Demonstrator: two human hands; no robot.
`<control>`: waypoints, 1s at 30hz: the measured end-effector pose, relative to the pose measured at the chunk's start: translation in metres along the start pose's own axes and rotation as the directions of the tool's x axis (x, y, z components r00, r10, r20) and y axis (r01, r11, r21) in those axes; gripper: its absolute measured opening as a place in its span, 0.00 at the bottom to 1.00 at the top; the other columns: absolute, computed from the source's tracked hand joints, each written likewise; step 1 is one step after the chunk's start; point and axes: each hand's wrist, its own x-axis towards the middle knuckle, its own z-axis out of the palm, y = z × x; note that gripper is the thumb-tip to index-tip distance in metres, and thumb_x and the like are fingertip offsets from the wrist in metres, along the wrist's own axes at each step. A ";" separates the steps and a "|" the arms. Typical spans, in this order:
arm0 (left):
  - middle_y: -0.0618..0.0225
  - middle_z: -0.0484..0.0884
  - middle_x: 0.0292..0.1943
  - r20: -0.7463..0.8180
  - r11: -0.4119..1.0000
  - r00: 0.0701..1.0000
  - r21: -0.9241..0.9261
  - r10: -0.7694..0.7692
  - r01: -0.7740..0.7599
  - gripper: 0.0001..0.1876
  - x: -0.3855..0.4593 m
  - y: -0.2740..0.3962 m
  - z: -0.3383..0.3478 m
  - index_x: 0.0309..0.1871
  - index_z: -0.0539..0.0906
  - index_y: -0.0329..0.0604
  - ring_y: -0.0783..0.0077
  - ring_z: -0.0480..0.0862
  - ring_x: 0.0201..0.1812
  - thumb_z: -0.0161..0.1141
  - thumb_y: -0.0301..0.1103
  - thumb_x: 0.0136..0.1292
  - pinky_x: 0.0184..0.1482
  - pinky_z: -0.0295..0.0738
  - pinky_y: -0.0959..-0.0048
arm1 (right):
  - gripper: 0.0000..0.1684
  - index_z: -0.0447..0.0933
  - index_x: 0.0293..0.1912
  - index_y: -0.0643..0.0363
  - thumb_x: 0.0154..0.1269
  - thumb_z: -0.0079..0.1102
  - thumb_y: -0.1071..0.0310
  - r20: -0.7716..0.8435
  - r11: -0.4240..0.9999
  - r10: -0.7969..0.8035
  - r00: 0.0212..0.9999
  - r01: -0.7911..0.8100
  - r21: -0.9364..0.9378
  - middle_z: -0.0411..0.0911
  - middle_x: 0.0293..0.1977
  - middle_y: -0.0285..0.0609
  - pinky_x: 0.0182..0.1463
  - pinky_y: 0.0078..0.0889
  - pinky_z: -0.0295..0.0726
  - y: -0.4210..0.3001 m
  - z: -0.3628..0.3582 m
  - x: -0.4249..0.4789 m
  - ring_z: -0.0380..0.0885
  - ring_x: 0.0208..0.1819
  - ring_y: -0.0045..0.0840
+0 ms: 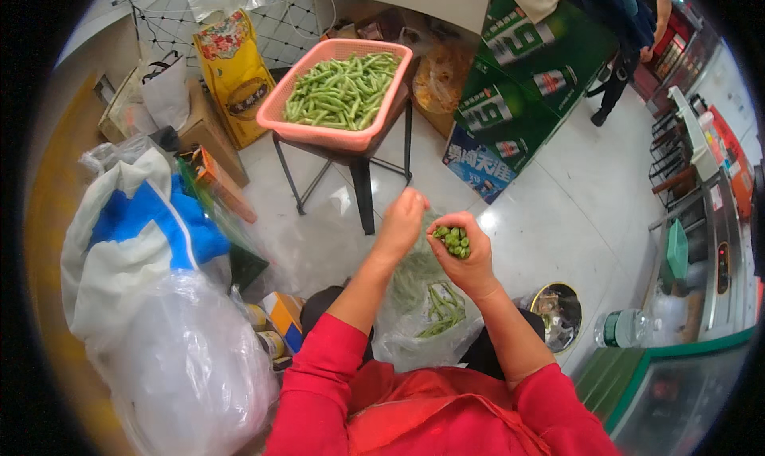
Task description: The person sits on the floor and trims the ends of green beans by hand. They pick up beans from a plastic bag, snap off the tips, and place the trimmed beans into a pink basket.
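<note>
My right hand [469,259] is closed around a bunch of green beans [454,242], their ends facing up towards me. Just left of it is my left hand [404,223], fingers curled; whether anything is pinched in them is hidden. Below both hands, between my knees, a clear plastic bag [400,339] lies open with more green beans [443,312] inside. Ahead of me a pink plastic basket [272,112], heaped with green beans [343,91], rests on a dark stool [361,187].
On the left stand a large plastic-wrapped bundle [185,348], a yellow sack [233,79] and a cardboard box [209,121]. Stacked green beer cartons [526,79] rise ahead right. A round bin [556,318] sits by my right knee, near a plastic bottle [621,327]. A person [618,68] stands farther back.
</note>
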 end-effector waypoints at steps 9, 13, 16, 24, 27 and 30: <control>0.55 0.77 0.43 -0.291 0.764 0.822 0.597 0.490 -0.244 0.12 0.136 0.045 -0.141 0.45 0.81 0.38 0.56 0.76 0.46 0.52 0.30 0.61 0.50 0.69 0.64 | 0.15 0.73 0.43 0.62 0.57 0.64 0.70 0.034 0.786 0.222 0.974 -0.199 0.586 0.76 0.32 0.35 0.35 0.19 0.74 0.012 0.077 0.200 0.75 0.31 0.16; 0.54 0.77 0.46 -0.388 0.772 0.757 0.591 0.526 -0.234 0.14 0.153 0.033 -0.156 0.48 0.79 0.37 0.54 0.73 0.50 0.50 0.27 0.59 0.56 0.67 0.62 | 0.42 0.61 0.61 0.68 0.54 0.70 0.58 0.208 0.804 0.381 0.901 -0.434 0.406 0.69 0.54 0.53 0.52 0.30 0.73 0.035 0.115 0.266 0.72 0.52 0.31; 0.56 0.77 0.45 -0.464 0.875 0.765 0.404 0.447 -0.267 0.14 0.133 0.036 -0.138 0.46 0.78 0.36 0.57 0.75 0.46 0.49 0.23 0.57 0.52 0.69 0.64 | 0.50 0.58 0.64 0.68 0.49 0.72 0.53 0.282 0.915 0.276 0.919 -0.341 0.217 0.66 0.59 0.59 0.60 0.32 0.69 0.062 0.116 0.269 0.68 0.59 0.37; 0.71 0.78 0.28 -0.651 0.938 0.723 -0.047 0.232 -0.344 0.12 0.069 0.011 -0.067 0.38 0.79 0.37 0.82 0.70 0.28 0.44 0.18 0.56 0.33 0.68 0.80 | 0.16 0.75 0.51 0.64 0.64 0.56 0.69 0.438 0.898 0.129 0.890 -0.293 0.330 0.78 0.45 0.40 0.54 0.24 0.72 0.067 0.032 0.199 0.76 0.47 0.22; 0.70 0.80 0.29 -0.591 0.937 0.794 -0.179 0.140 -0.299 0.11 0.031 -0.023 -0.025 0.35 0.79 0.36 0.77 0.77 0.30 0.44 0.18 0.55 0.38 0.72 0.79 | 0.13 0.76 0.47 0.62 0.68 0.52 0.65 0.549 0.861 0.225 0.805 -0.428 0.274 0.79 0.41 0.39 0.51 0.23 0.73 0.036 -0.015 0.118 0.77 0.43 0.20; 0.65 0.82 0.30 -0.259 0.962 0.954 -0.263 -0.150 0.080 0.10 -0.012 -0.083 0.034 0.33 0.80 0.37 0.75 0.80 0.34 0.46 0.21 0.56 0.42 0.73 0.77 | 0.12 0.76 0.44 0.63 0.68 0.52 0.66 0.686 0.815 0.287 0.668 -0.547 0.191 0.78 0.37 0.36 0.50 0.24 0.74 0.049 -0.055 0.027 0.76 0.42 0.19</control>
